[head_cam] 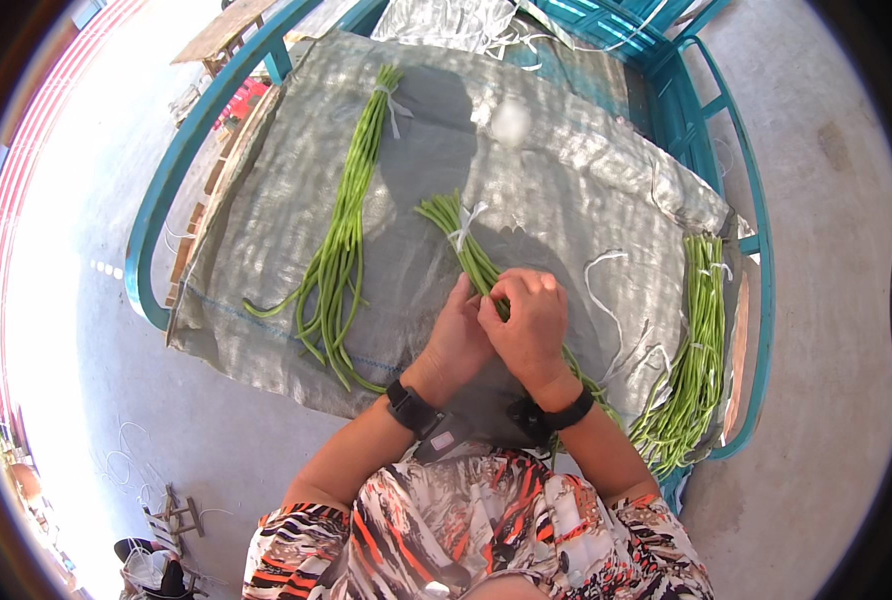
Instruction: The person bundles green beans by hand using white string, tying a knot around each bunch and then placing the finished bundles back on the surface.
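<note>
Both my hands are at the middle of a bundle of long green beans (440,213) that bears a white tie (464,226) near its upper end. My left hand (457,337) lies against the bundle's left side, fingers near the stems. My right hand (528,322) closes over the bundle, thumb and finger pinched together; what the pinch holds is too small to tell. The bundle's lower part runs under my right wrist. To the left lies a second tied bundle of long beans (356,180), its ends spread. A third bundle (705,330), with white ties, lies at the right edge.
A grey woven sheet (266,225) covers the surface, framed by a curved teal metal rail (142,217) on the left and another rail (767,300) on the right. Loose white strips (600,292) lie right of my hands. A wooden table (221,30) stands beyond, upper left.
</note>
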{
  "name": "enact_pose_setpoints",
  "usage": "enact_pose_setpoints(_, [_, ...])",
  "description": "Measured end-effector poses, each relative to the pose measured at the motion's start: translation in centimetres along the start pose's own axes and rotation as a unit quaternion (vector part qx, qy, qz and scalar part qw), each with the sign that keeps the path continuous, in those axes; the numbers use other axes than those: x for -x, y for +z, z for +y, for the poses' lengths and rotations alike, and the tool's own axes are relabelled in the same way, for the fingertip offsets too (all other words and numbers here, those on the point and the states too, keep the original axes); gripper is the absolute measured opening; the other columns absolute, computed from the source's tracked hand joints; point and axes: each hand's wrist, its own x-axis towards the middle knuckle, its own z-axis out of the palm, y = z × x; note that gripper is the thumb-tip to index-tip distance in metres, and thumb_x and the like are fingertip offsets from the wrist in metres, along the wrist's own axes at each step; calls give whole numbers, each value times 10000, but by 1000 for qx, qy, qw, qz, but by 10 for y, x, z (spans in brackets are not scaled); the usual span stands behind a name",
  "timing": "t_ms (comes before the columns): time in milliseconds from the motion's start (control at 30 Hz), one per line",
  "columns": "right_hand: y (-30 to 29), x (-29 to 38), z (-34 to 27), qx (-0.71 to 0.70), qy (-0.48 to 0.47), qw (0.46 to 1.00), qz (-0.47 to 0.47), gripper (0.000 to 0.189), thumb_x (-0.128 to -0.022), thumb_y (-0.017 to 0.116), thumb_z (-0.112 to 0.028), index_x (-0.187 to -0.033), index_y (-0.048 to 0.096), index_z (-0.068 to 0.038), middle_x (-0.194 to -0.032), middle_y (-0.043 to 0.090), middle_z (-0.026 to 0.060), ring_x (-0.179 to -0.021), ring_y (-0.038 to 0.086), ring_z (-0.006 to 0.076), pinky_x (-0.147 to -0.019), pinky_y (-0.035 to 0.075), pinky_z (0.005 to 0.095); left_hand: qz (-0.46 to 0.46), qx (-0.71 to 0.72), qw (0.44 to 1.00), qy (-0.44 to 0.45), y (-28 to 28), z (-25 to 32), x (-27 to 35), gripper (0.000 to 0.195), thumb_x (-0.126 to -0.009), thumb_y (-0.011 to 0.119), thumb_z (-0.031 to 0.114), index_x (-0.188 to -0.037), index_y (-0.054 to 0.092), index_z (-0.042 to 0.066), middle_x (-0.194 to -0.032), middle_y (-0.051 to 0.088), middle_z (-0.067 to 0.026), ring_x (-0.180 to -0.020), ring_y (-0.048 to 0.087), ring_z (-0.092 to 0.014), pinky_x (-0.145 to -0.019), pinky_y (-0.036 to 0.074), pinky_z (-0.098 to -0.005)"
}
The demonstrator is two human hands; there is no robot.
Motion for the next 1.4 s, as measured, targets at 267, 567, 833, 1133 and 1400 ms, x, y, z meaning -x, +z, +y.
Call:
enact_pose_setpoints(267, [-22,-23,12,-92,6,992,-88,129,-780,634,-161,-858,580,-74,-868,614,84,-839,562,290,-775,432,400,41,-93,995,16,1,-6,0,437,-983,405,446,-1255,487,113,-1229,568,-75,-1114,548,-213,-967,421,-389])
enact_pose_setpoints(567, [50,-109,54,-327,135,920,-170,282,-872,609,-237,-1052,616,-20,-994,676,144,-920,654,264,-795,502,342,-20,-60,998,22,-6,-7,1,451,-988,375,468,-1219,496,100,-1131,596,-43,-1052,567,-191,-947,427,-391])
enact_pose_setpoints(833, [87,-126,51,-330,121,908,-228,236,-811,635,-263,-887,675,-43,-776,683,70,-719,633,156,-679,488,292,15,-62,998,19,15,-2,9,555,-985,312,518,-1300,453,84,-1256,569,-77,-1165,534,-233,-1001,393,-426])
enact_pose_setpoints(1133, [72,-125,49,-281,122,935,-179,239,-838,656,-249,-879,645,-13,-774,655,26,-725,601,116,-660,468,267,26,-58,998,3,22,-3,8,590,-977,301,546,-1316,433,81,-1260,566,-80,-1163,537,-239,-999,397,-433])
enact_pose_setpoints(1400, [17,-70,24,-153,126,942,-270,244,-815,637,-294,-860,625,-55,-817,660,117,-774,633,300,-698,485,388,-17,-88,996,1,1,-4,4,600,-969,269,573,-1299,444,103,-1221,578,-60,-1126,552,-226,-973,417,-420])
